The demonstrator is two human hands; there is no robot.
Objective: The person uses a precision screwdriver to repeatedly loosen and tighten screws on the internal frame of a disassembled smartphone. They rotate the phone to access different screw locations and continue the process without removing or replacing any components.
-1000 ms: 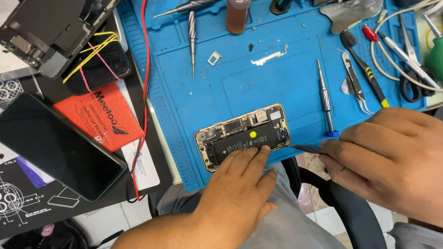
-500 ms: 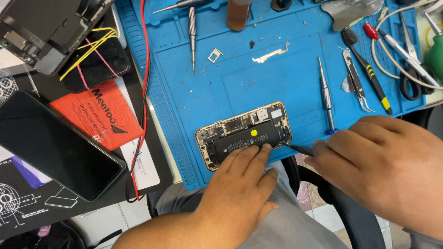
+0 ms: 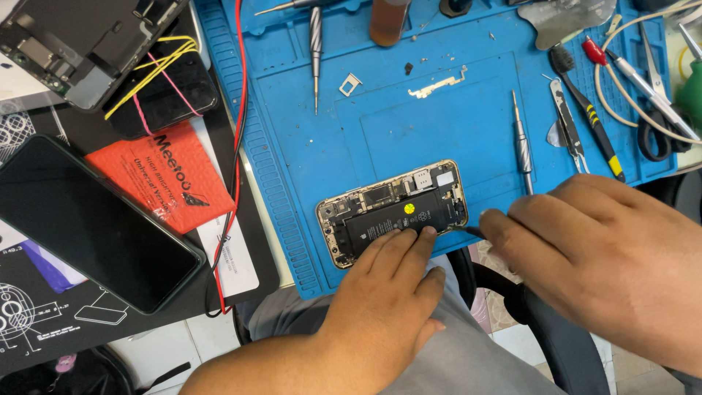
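Observation:
An opened phone [image 3: 395,208] with a gold frame lies at the near edge of a blue work mat [image 3: 439,124], its black battery and circuit boards exposed. My left hand [image 3: 384,300] rests its fingertips on the phone's lower edge, over the battery. My right hand [image 3: 599,252] grips a thin dark tool [image 3: 462,230] whose tip touches the phone's lower right side near the battery.
On the mat lie several screwdrivers [image 3: 522,143], tweezers [image 3: 567,124], a small SIM tray [image 3: 350,84], a gold flex part [image 3: 439,84] and a brown bottle [image 3: 387,18]. Scissors [image 3: 654,132] lie at right. Left: a black phone screen [image 3: 88,219], a red packet [image 3: 164,172], red wire [image 3: 239,110].
My right hand has shifted slightly left, bringing the tool tip closer against the phone. My left hand stays on the phone's lower edge.

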